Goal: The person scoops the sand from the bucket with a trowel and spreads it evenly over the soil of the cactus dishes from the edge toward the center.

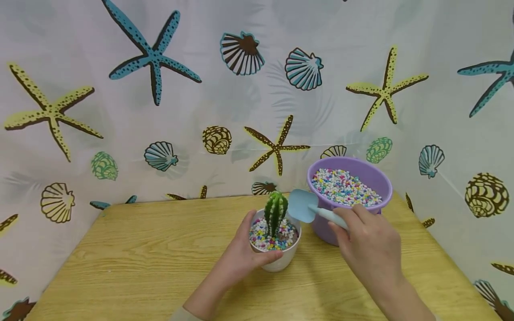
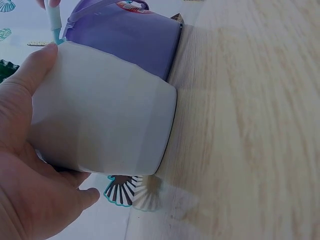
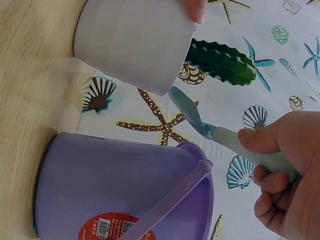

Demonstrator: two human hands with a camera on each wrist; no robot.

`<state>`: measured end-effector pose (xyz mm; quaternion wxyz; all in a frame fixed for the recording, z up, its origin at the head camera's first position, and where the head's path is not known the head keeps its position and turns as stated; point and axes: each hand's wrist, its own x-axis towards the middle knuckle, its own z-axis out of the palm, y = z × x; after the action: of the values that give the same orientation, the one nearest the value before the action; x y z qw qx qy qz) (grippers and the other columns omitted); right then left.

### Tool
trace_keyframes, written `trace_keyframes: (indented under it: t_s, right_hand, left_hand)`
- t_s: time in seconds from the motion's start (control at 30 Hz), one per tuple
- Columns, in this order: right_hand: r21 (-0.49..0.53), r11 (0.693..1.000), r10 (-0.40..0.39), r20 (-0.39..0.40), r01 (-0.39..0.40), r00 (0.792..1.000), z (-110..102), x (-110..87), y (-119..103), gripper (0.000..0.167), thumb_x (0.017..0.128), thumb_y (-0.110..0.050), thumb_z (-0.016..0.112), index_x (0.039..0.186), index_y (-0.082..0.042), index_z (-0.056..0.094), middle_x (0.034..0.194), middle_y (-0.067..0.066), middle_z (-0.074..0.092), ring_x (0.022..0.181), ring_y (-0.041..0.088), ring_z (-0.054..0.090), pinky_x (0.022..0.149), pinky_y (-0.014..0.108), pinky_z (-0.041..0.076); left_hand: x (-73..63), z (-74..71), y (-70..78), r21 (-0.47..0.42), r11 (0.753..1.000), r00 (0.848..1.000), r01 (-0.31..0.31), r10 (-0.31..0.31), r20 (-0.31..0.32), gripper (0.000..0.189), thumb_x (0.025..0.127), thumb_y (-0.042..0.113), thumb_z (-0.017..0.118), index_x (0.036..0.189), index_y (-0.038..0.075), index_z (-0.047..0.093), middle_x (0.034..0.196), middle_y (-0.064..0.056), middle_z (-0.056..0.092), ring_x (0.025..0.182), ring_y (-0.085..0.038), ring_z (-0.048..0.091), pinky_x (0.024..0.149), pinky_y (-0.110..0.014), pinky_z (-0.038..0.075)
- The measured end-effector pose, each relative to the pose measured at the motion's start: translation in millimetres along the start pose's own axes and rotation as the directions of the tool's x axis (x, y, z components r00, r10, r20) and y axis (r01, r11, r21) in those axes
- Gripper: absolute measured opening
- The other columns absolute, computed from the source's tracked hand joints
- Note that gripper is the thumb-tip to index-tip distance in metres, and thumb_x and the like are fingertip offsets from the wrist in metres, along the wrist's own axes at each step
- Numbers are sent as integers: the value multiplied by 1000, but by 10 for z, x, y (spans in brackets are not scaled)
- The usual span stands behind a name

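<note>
A white pot (image 1: 279, 263) stands on the table, with a green cactus (image 1: 275, 213) upright in it among multicoloured pebbles (image 1: 265, 238). My left hand (image 1: 241, 256) grips the pot from its left side, thumb at the front near the rim. With curled fingers my right hand (image 1: 370, 243) holds a small light-blue shovel (image 1: 304, 206) by its pale handle. The shovel's blade is at the pot's right rim, close beside the cactus; the right wrist view shows the blade (image 3: 186, 106) edge-on, so what it carries cannot be seen.
Behind and right of the pot stands a purple bucket (image 1: 321, 225), holding many coloured pebbles (image 1: 345, 186). Its handle (image 3: 172, 202) hangs down the side, near a red label (image 3: 107, 227). A wooden table (image 1: 140, 258) meets a cloth backdrop (image 1: 192, 102) printed with starfish and shells.
</note>
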<state>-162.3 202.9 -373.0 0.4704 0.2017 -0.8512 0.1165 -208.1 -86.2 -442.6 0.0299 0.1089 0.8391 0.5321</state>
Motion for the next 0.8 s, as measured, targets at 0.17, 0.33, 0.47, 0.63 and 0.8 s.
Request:
trace_keyframes:
  t_s: [0.17, 0.33, 0.47, 0.63, 0.8]
  right_hand:
    - [-1, 1000, 5, 1, -5, 1000, -11, 10, 4, 35, 79, -13, 99, 107, -9, 80, 89, 6, 72, 56, 25, 57, 46, 38, 46]
    - [1, 1000, 10, -7, -10, 1000, -20, 12, 11, 33, 80, -14, 98, 107, -9, 80, 87, 5, 72, 56, 23, 56, 46, 36, 45]
    - [-2, 1000, 17, 2, -17, 1000, -23, 7, 17, 31, 82, -16, 97, 108, -9, 80, 86, 5, 72, 56, 22, 55, 47, 35, 44]
    - [-2, 1000, 17, 10, -17, 1000, -34, 24, 31, 30, 83, -17, 96, 107, -8, 80, 86, 5, 72, 57, 22, 58, 46, 35, 44]
    - [-5, 1000, 13, 2, -13, 1000, -68, 70, 67, 32, 82, -17, 96, 108, -7, 80, 88, 7, 73, 57, 23, 60, 46, 36, 44]
  left_hand:
    - [-1, -10, 4, -6, 1000, 1000, 4, -4, 3, 129, 81, 48, 101, 176, 17, 19, 169, -18, 41, 151, -41, 47, 121, -64, 41]
    - [0, -22, 3, -18, 1000, 1000, -12, 12, 5, 128, 82, 44, 101, 176, 14, 20, 168, -20, 41, 151, -41, 46, 122, -63, 40]
    - [-2, -18, -10, -19, 1000, 1000, -22, 22, 8, 129, 81, 45, 101, 176, 14, 20, 169, -19, 40, 151, -40, 46, 123, -63, 39]
    - [-3, -10, -38, -25, 999, 999, -31, 32, 11, 128, 82, 46, 101, 176, 13, 19, 170, -20, 39, 152, -41, 45, 123, -63, 39]
    - [-13, -19, -41, -20, 999, 999, -45, 45, 4, 127, 82, 45, 100, 176, 13, 20, 170, -22, 38, 152, -42, 45, 122, -64, 39]
